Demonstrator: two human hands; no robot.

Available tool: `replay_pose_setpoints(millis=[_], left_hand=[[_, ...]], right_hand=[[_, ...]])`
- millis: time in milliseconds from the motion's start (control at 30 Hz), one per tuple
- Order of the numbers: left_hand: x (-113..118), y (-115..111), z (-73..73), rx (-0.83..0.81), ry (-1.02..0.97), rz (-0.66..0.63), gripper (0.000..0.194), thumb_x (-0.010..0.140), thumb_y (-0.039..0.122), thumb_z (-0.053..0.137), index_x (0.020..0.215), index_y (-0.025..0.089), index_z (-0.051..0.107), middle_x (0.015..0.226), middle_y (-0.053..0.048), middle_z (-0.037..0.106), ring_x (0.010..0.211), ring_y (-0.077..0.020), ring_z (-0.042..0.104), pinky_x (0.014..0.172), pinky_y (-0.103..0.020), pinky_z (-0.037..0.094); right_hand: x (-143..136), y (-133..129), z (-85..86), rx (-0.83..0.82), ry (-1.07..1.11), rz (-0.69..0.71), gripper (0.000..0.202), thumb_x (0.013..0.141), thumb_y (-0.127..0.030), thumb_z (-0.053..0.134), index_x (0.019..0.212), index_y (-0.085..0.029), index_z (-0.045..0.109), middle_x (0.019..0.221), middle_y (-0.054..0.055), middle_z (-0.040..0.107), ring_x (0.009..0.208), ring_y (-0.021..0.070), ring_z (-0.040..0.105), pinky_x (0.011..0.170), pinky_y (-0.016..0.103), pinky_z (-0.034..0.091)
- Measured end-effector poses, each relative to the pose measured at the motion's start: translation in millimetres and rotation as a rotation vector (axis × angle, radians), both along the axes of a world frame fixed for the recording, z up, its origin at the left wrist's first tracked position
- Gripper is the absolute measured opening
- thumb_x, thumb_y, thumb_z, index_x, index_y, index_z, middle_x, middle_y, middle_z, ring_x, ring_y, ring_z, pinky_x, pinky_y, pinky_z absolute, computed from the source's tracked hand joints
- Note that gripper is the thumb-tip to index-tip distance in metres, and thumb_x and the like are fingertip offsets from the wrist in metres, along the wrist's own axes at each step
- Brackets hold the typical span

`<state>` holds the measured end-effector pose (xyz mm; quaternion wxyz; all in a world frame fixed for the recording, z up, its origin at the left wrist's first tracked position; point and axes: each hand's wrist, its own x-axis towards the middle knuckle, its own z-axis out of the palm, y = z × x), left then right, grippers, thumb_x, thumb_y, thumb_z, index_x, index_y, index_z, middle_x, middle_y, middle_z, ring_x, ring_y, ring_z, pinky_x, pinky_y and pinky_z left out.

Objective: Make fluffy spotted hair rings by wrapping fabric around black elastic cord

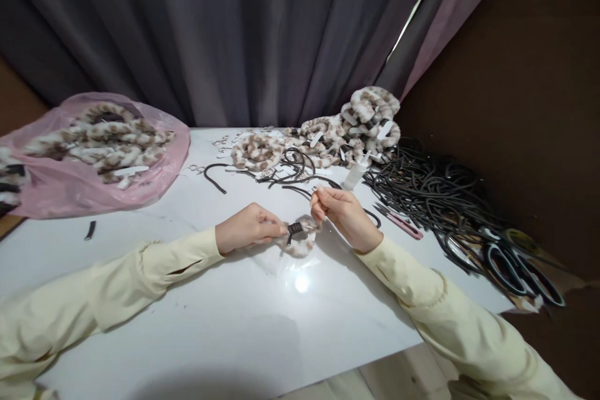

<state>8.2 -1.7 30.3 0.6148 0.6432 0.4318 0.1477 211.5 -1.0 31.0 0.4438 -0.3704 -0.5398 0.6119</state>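
My left hand (253, 228) pinches the left side of a small furry ring (302, 249), white with brown patches, just above the table. A black cord is wound in a tight coil (295, 228) at the ring's upper left. Off the ring's upper right side, my right hand (340, 209) is closed, thumb and forefinger pressed together. A tiny shiny piece (314, 188) shows at those fingertips, too small to name. Loose black cords (300, 165) lie on the table beyond both hands.
A pink plastic bag (171, 169) of furry rings lies at left. More furry rings (328, 131) are piled at the back, near a small white bottle (356, 174). Pink-handled snips (404, 224), a black cord heap (435, 190) and large scissors (506, 269) lie at right.
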Motion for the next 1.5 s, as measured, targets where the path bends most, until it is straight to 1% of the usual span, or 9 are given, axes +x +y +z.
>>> replay_pose_setpoints(millis=[267,633,733,800,900,967,1100,1233,1500], left_hand=[[1,0,2.5,0.011,0.021,-0.001,0.031,0.072,0.039,0.059,0.072,0.009,0.064,0.037,0.008,0.031,0.034,-0.0036,0.02,0.037,-0.021,0.012],[1,0,1.3,0.003,0.024,-0.001,0.031,0.072,0.04,0.059,0.072,0.01,0.065,0.037,0.008,0.032,0.034,-0.0039,0.021,0.037,-0.021,0.012],[1,0,1.2,0.014,0.022,0.0,0.03,0.073,0.039,0.058,0.072,0.01,0.064,0.037,0.008,0.033,0.034,-0.0039,0.021,0.037,-0.021,0.012],[1,0,0.9,0.022,0.018,-0.002,0.03,0.073,0.039,0.058,0.07,0.01,0.063,0.037,0.008,0.032,0.035,-0.0038,0.021,0.037,-0.021,0.012],[1,-1,1.1,0.034,0.01,-0.004,0.029,0.074,0.039,0.057,0.068,0.011,0.062,0.038,0.008,0.032,0.035,-0.0037,0.021,0.037,-0.021,0.013],[1,-1,1.9,0.039,0.011,0.013,0.029,0.073,0.039,0.058,0.066,0.011,0.061,0.037,0.008,0.032,0.035,-0.0037,0.021,0.037,-0.02,0.013],[3,-3,4.3,0.045,0.032,0.044,0.029,0.071,0.039,0.059,0.058,0.013,0.055,0.037,0.008,0.032,0.035,-0.0039,0.021,0.037,-0.021,0.013],[5,-3,4.6,0.057,0.038,0.038,0.029,0.071,0.038,0.058,0.057,0.013,0.055,0.037,0.008,0.032,0.035,-0.0042,0.021,0.038,-0.021,0.012],[1,-2,4.8,0.304,0.153,-0.043,0.028,0.075,0.038,0.053,0.066,0.013,0.063,0.044,0.005,0.041,0.044,-0.007,0.032,0.044,-0.02,0.024]], right_hand=[[1,-2,0.0,-0.01,-0.021,0.05,0.028,0.08,-0.034,0.056,0.093,-0.01,0.063,0.05,-0.004,0.048,0.047,0.0086,0.042,0.051,0.024,0.036],[2,-3,0.3,0.066,-0.139,0.027,0.03,0.077,-0.034,0.06,0.095,-0.011,0.067,0.043,-0.006,0.041,0.043,0.0067,0.034,0.047,0.023,0.029],[1,-5,1.4,0.127,-0.224,-0.012,0.029,0.078,-0.031,0.058,0.099,-0.011,0.066,0.042,-0.007,0.04,0.042,0.0068,0.033,0.047,0.023,0.032],[0,-7,2.1,0.257,-0.313,-0.05,0.029,0.078,-0.029,0.057,0.102,-0.013,0.065,0.052,-0.003,0.049,0.05,0.0092,0.043,0.054,0.025,0.04],[-2,-9,0.4,0.479,-0.422,0.004,0.04,0.078,-0.025,0.057,0.118,-0.018,0.055,0.088,0.005,0.062,0.083,0.0153,0.055,0.075,0.029,0.046],[-4,-10,-3.8,0.506,-0.454,0.114,0.053,0.08,-0.021,0.052,0.132,-0.02,0.04,0.098,0.007,0.062,0.088,0.0151,0.057,0.077,0.03,0.047],[-6,-9,-14.7,0.443,-0.473,0.207,0.07,0.077,-0.014,0.051,0.14,-0.019,0.021,0.091,0.005,0.065,0.068,0.0099,0.057,0.065,0.023,0.048],[-8,-11,-17.9,0.412,-0.434,0.21,0.077,0.075,-0.011,0.052,0.141,-0.02,0.013,0.09,0.004,0.062,0.073,0.0105,0.058,0.069,0.023,0.048],[-12,-17,-14.4,0.423,-0.498,0.166,0.061,0.073,-0.006,0.049,0.125,-0.021,0.022,0.085,0.003,0.058,0.07,0.011,0.056,0.063,0.021,0.045]])
